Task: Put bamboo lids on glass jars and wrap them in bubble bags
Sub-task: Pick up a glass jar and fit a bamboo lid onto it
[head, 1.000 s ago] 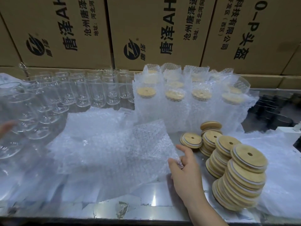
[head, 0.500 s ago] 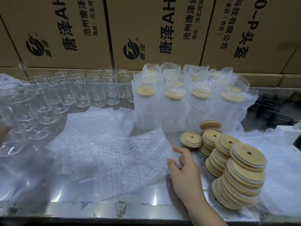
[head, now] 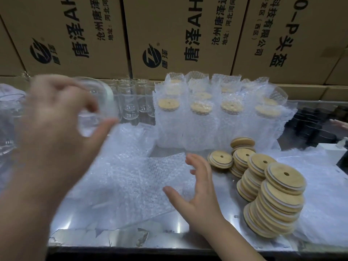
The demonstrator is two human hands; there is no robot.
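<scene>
Glass jar (head: 94,108) — clear, blurred, left hand (head: 56,129) gripping

Jar (head: 105,102) is looking clear, glossy glass; bubble bags (head: 139,178) are showing bumpy translucent plastic. Lids (head: 282,178) are reading matt pale wood, bench (head: 169,240) is gleaming smooth metal, boxes (head: 169,25) are looking matt cardboard.

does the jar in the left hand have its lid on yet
No lid. The glass jar the left hand grips shows only clear glass, no bamboo.
</scene>
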